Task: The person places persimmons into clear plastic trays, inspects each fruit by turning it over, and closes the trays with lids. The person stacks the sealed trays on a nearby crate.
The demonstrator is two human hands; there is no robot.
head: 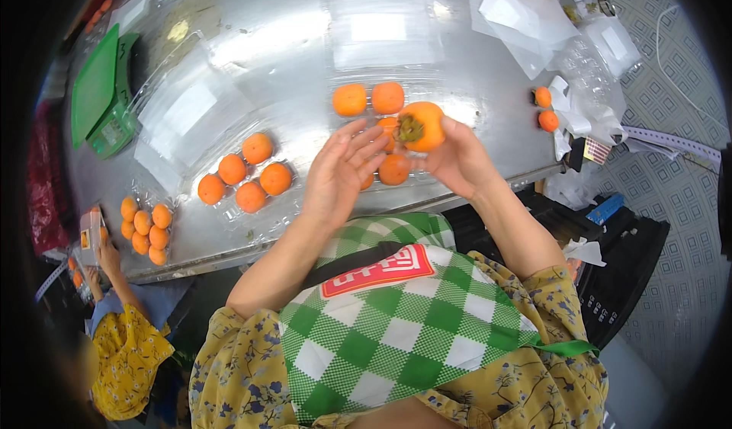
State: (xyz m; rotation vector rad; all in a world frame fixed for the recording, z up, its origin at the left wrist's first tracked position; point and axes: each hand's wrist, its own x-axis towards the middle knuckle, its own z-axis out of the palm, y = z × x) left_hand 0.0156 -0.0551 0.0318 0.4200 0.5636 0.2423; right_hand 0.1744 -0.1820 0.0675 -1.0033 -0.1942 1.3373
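Observation:
An orange persimmon (426, 127) with its leafy calyx facing left is held up by my right hand (460, 157), above a clear plastic tray. My left hand (337, 172) is just left of it, palm turned inward and fingers apart, with nothing in it. Several persimmons (350, 99) sit in the tray below, some partly hidden behind my hands. To the left, another clear tray holds several persimmons (250, 197). Farther left is a third group of smaller-looking persimmons (142, 222) in clear plastic.
A green scale (103, 97) stands at the left of the metal table (274, 86). Clear lidded trays (386, 29) lie at the back. Two persimmons (548, 121) sit at the right beside plastic wrap. A co-worker's hand (108, 257) holds a package at the far left. Black crates (623, 269) are at the right.

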